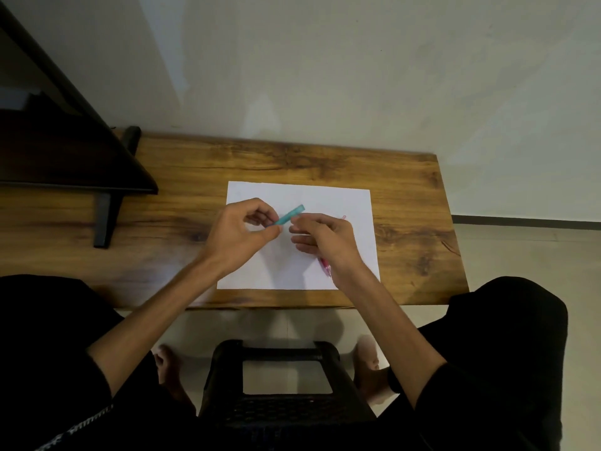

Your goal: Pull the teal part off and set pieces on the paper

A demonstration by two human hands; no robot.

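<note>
My left hand (242, 234) pinches the near end of a short teal stick-shaped object (290, 215), perhaps a pen or its cap, above a white sheet of paper (354, 203). My right hand (323, 237) is right beside it, its fingertips at the teal object's far end and fingers loosely curled. A pink-red pen (325, 266) lies on the paper, mostly hidden beneath my right hand and wrist, with its far tip (343, 217) just showing beyond the knuckles. Whether my right hand grips anything cannot be made out.
The paper lies on a wooden table (325, 164) against a pale wall. A dark monitor or screen on a stand (65, 151) fills the table's left side. A black plastic stool (286, 379) stands on the tiled floor between my knees.
</note>
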